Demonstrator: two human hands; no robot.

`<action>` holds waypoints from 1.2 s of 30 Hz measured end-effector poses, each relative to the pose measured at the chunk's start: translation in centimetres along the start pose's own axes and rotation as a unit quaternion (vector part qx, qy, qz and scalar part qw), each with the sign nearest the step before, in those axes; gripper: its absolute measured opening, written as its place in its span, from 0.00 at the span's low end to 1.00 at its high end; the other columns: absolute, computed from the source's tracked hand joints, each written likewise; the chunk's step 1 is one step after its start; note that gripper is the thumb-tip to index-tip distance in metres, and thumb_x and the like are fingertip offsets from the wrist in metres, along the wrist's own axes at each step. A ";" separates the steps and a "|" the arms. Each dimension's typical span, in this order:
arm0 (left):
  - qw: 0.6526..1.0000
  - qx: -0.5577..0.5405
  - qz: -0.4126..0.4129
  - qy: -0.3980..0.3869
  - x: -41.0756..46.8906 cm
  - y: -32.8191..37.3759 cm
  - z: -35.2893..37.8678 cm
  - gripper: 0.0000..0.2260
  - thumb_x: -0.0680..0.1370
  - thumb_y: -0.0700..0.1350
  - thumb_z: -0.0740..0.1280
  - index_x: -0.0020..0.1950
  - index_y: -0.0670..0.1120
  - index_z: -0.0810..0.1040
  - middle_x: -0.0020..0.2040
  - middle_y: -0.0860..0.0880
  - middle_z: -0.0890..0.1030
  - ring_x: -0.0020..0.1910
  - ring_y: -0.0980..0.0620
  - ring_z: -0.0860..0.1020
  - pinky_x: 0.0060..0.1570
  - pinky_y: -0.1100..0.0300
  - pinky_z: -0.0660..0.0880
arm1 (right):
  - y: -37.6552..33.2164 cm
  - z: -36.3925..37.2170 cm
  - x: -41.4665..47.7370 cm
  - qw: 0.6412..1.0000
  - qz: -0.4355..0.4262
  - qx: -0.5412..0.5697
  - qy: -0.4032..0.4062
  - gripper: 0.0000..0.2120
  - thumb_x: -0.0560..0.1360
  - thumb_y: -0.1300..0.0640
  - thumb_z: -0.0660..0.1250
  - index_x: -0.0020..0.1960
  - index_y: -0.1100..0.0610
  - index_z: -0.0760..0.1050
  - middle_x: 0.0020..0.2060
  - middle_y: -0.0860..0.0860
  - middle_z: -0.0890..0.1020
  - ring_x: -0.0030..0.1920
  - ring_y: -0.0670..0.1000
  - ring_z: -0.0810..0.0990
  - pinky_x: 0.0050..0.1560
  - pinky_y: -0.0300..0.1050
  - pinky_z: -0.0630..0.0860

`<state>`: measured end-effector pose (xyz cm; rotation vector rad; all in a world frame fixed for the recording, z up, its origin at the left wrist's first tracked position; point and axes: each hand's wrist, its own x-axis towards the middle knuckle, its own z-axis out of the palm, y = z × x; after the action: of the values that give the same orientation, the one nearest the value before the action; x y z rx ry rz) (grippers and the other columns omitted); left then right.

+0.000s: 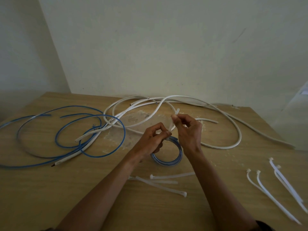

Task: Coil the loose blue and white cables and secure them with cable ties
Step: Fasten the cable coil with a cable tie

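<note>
Pinching the cable tie point(173, 121), right fingers point(175, 116) at its tail, left fingers point(167, 133) at the blue coil point(167, 162).

Both hands point(155, 139) point(188, 130) on a white cable tie point(174, 119) around a small blue coil point(168, 157).

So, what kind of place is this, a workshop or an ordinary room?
Probably an ordinary room used for a small job: a bare pale wall, a scuffed wooden table standing against it, and loose cables and cable ties laid out on top.
</note>
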<state>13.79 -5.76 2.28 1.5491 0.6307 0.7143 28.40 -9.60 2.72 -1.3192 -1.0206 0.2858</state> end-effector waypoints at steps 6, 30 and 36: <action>1.000 -0.015 -0.017 -0.014 0.0 0.1 -0.1 0.09 0.83 0.45 0.65 0.44 0.43 0.73 0.27 0.50 0.62 0.24 0.53 0.57 0.27 0.57 0.53 | 0.1 0.2 0.0 1.000 0.027 -0.001 0.007 0.07 0.78 0.55 0.72 0.51 0.58 0.85 0.40 0.50 0.86 0.43 0.49 0.84 0.45 0.43 0.81; 0.999 -0.018 -0.050 -0.011 -0.4 0.5 0.3 0.11 0.83 0.49 0.64 0.47 0.43 0.74 0.24 0.57 0.67 0.23 0.57 0.58 0.26 0.60 0.55 | -0.2 -0.2 -0.1 1.000 0.024 0.011 -0.011 0.06 0.81 0.57 0.69 0.48 0.58 0.82 0.32 0.51 0.82 0.32 0.46 0.80 0.34 0.38 0.77; 0.999 -0.008 -0.021 -0.023 0.0 0.5 0.9 0.10 0.83 0.46 0.66 0.43 0.45 0.72 0.26 0.52 0.67 0.25 0.53 0.58 0.29 0.54 0.52 | -0.5 -0.1 -0.2 0.999 0.014 0.029 0.037 0.08 0.81 0.59 0.68 0.46 0.62 0.81 0.30 0.51 0.79 0.30 0.45 0.76 0.33 0.38 0.74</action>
<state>14.47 -6.44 2.75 1.5282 0.6209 0.6491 28.20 -9.91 3.05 -1.2829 -0.9265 0.2837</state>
